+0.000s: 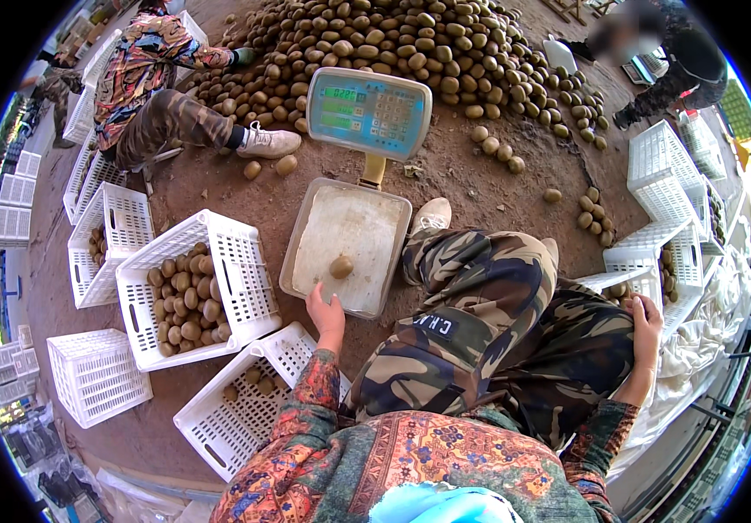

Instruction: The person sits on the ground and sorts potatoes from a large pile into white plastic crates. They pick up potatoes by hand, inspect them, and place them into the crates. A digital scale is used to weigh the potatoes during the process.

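One brown kiwifruit rests on the metal pan of a digital scale, whose lit display panel stands beyond it. My left hand is at the pan's near left edge, fingers apart and empty, just short of the fruit. Over by my knee on the right, my right hand has bent fingers near kiwifruits in a white crate; whether it holds one cannot be told. A white plastic crate full of kiwifruits stands left of the scale, and a crate with a few fruits lies nearer me.
A large heap of kiwifruits covers the ground ahead. A person sits at the upper left; another bends at the upper right beside a second scale. White crates stand on both sides. Loose kiwifruits lie on the dirt floor.
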Demonstrator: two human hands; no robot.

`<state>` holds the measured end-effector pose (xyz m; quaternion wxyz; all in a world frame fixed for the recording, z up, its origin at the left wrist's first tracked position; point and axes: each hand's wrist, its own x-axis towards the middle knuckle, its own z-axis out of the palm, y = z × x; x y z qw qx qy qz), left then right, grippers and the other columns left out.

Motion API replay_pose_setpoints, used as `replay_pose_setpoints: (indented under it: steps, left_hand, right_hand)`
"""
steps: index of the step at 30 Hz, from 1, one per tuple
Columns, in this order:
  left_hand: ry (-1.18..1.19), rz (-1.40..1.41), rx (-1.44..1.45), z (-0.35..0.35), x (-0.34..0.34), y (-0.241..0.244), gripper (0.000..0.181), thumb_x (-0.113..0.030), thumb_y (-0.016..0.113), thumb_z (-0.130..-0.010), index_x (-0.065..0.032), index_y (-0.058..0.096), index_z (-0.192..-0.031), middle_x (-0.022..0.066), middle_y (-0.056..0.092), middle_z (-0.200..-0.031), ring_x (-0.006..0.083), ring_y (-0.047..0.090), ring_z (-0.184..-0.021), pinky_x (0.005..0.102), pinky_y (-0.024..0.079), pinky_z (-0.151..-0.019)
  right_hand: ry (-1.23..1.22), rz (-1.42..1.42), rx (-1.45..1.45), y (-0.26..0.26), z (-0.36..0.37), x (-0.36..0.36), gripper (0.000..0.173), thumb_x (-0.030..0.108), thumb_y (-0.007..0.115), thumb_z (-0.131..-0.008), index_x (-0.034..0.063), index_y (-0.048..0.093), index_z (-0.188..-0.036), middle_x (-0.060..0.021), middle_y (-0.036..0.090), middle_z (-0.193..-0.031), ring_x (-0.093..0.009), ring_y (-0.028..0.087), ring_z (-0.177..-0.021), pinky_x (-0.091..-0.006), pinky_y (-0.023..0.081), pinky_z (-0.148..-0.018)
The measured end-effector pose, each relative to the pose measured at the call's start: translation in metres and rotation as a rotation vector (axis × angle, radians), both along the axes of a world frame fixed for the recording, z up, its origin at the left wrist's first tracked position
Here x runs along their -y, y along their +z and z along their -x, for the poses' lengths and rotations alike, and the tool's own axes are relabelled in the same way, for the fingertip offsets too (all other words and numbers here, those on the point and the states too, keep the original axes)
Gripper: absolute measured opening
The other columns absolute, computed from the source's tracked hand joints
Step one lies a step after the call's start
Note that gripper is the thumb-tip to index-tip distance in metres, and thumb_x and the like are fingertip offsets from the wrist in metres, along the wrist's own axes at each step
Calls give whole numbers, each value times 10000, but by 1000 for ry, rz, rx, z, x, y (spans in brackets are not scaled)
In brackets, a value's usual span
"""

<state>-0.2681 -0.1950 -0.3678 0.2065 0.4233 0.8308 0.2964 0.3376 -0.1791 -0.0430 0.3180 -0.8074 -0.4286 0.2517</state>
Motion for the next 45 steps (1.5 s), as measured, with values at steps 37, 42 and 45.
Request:
replay_pose_setpoints:
  steps: [37,42,45]
  left_hand:
    - [310,145,229,185,212,179,196,-202,736,-855,-57,634,-772,11,562,-607,98,463,-482,287,377,-454]
    - [-128,206,-715,102,130,198,372,-255,729,-879,-14,660,-1153,206,643,-1084,389,611,-1056,474,478,-947]
    - [-313,-45,-308,34,9,216,327,-107,636,-931,6,605,-1236,174,605,-1165,335,599,-1101,447,477,-972]
  right_hand:
    - [152,14,-88,0,-3,-10,302,230,615,-1005,-31,712,-1122,-77,741,-982,-141,666,-913,-267,499,-871]
    - [156,15,-103,4,-11,-4,289,215,598,-1000,-35,708,-1093,-60,727,-924,-124,656,-894,-271,504,-850]
    - [293,140,-183,11,-13,-17,282,205,606,-986,-43,706,-1075,-65,719,-908,-122,650,-882,-283,510,-842]
